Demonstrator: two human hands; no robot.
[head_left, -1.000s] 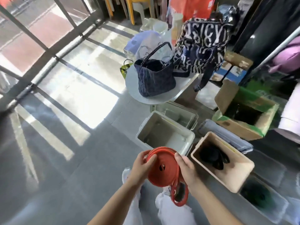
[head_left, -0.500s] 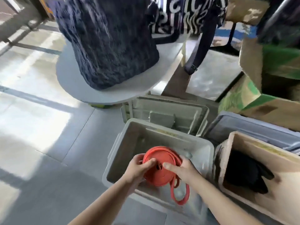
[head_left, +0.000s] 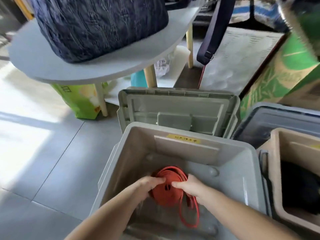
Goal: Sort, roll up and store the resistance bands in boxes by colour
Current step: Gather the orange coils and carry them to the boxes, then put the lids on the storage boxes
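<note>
Low inside the grey box [head_left: 124, 161], left hand [head_left: 152, 185] and right hand [head_left: 189, 187] each hold a pinching grip on the rolled red band [head_left: 167, 194], whose loose tail [head_left: 191, 203] may unwind the coil once released.

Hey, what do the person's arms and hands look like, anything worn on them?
The left forearm and right forearm are bare, no sleeves in view. The left hand and right hand wear no gloves; no watch, ring or bracelet shows.
</note>
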